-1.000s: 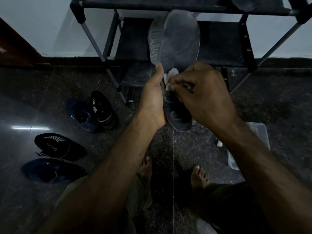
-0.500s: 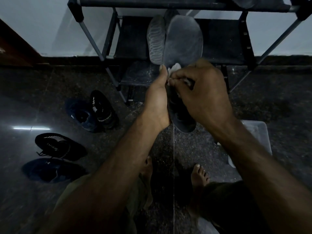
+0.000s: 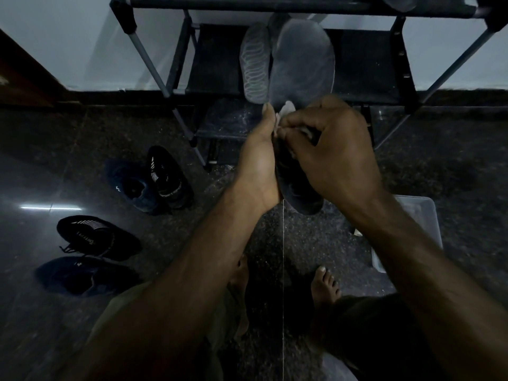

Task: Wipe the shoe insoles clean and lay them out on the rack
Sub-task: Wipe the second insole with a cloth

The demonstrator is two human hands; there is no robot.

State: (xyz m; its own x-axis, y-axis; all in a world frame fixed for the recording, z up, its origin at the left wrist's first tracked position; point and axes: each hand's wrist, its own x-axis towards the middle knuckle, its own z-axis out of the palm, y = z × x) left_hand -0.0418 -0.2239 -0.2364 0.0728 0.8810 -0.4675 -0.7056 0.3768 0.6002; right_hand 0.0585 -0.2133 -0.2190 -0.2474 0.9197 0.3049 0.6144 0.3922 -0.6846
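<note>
I hold a dark grey insole (image 3: 302, 67) upright in front of the black shoe rack (image 3: 365, 64). My left hand (image 3: 258, 160) grips its left edge at mid-length, thumb pointing up. My right hand (image 3: 335, 152) pinches a small white wipe (image 3: 287, 108) against the insole's face at the middle. The toe end rises above both hands and the heel (image 3: 302, 202) hangs below them. A second insole (image 3: 254, 64) with a patterned underside lies on the middle shelf just left of it. Another insole (image 3: 397, 2) shows at the top shelf's right.
Several dark shoes lie on the floor at the left: one pair (image 3: 167, 177) near the rack's leg, another pair (image 3: 93, 235) closer to me. A clear plastic box (image 3: 423, 215) sits on the floor at the right. My bare feet (image 3: 325, 284) are below the hands.
My right hand has slid the wipe a little up the insole toward the toe. The left hand keeps its grip, and the insole has shifted slightly right.
</note>
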